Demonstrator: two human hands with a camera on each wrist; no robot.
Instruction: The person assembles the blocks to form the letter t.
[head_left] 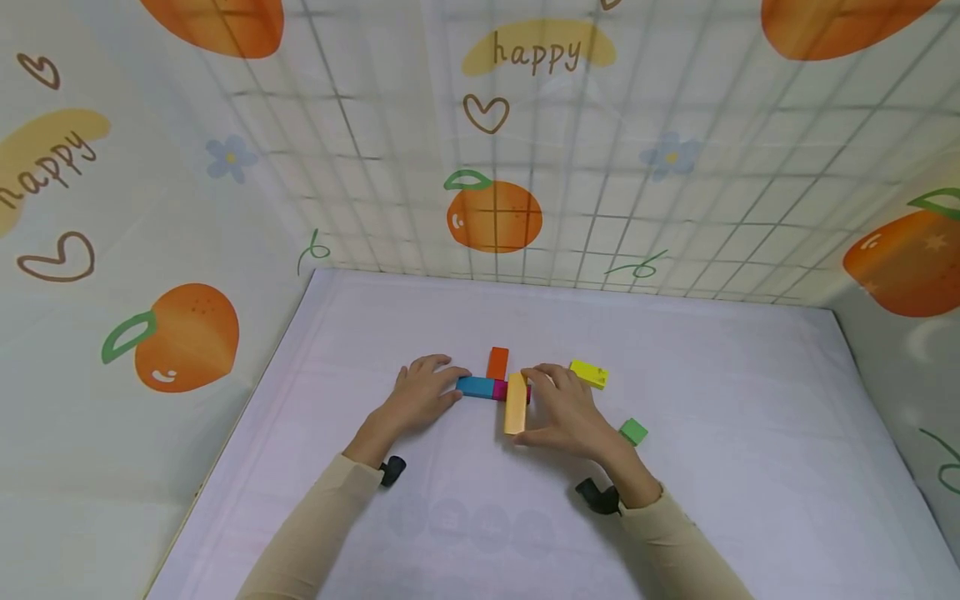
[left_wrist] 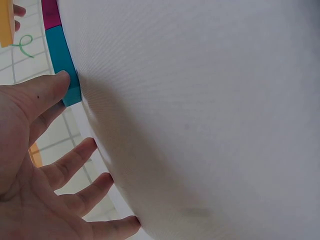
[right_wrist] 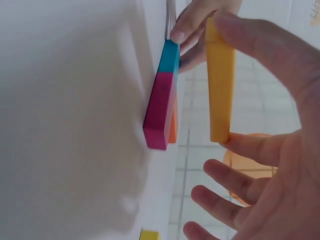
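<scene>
Between its thumb and index finger, my right hand (head_left: 566,414) pinches a yellow-orange block (head_left: 515,404) by its two ends. In the right wrist view that block (right_wrist: 220,85) is held off the table, beside a magenta block (right_wrist: 161,107). A blue block (head_left: 476,387) lies end to end with the magenta block (head_left: 499,390), which the held block partly hides in the head view. My left hand (head_left: 422,393) grips the blue block's outer end with thumb and index finger; in the left wrist view the thumb lies on the blue block (left_wrist: 61,55) and the other fingers are spread.
An orange-red block (head_left: 497,363) lies just behind the blue and magenta row. To the right are a yellow block (head_left: 588,374) and, nearer the right wrist, a green block (head_left: 633,432). The white table (head_left: 360,317) has printed cloth walls behind it and on both sides.
</scene>
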